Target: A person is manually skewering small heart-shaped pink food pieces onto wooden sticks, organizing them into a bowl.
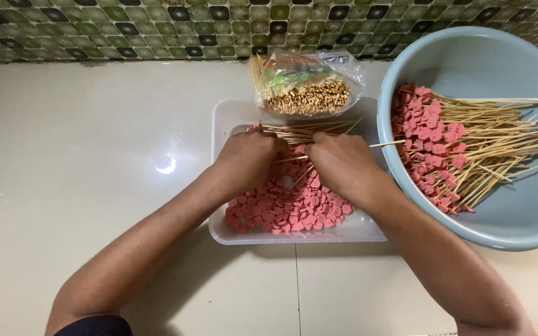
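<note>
Both my hands work over a white rectangular tray [231,233] filled with small pink sausage slices [287,208]. My left hand [247,158] is closed near the tray's left middle, fingers curled over the slices; what it grips is hidden. My right hand [344,163] is closed on thin bamboo skewers [300,130] that lie across the tray's far end. One skewer [386,144] sticks out to the right from my right hand toward the basin.
A light blue round basin [518,224] at the right holds several skewers with pink slices on their tips [431,140]. A clear plastic bag of bamboo skewers [306,87] rests on the tray's far edge. A green tiled wall [157,25] runs behind the glossy cream floor [94,162].
</note>
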